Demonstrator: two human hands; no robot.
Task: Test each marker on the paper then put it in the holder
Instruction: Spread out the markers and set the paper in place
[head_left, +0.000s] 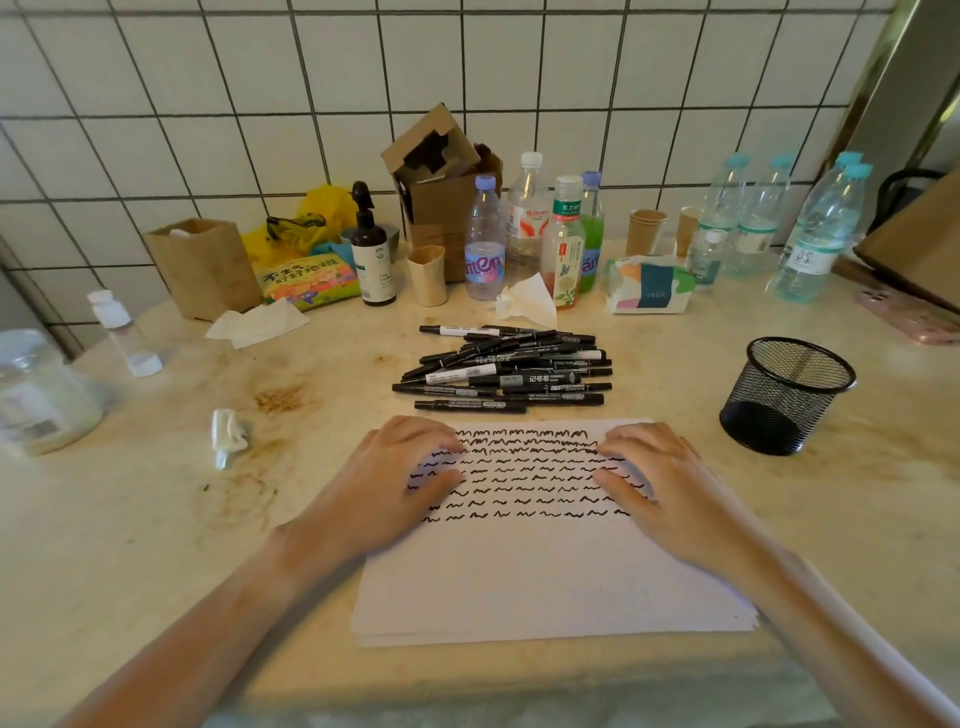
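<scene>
A stack of white paper (545, 577) lies in front of me, its upper half covered with rows of black squiggles. My left hand (400, 478) rests flat on the paper's left side and my right hand (660, 483) rests flat on its right side; neither holds anything. Just beyond the paper lies a pile of several black markers (509, 371), all capped. A black mesh holder (784, 395) stands to the right of the paper, and no marker shows inside it.
Along the tiled wall stand several plastic bottles (485, 247), paper cups (644, 231), a cardboard box (441, 171), a tissue pack (649, 286) and a brown pump bottle (371, 254). Crumpled tissues (228, 434) lie left of the paper. A jar (36, 389) sits at far left.
</scene>
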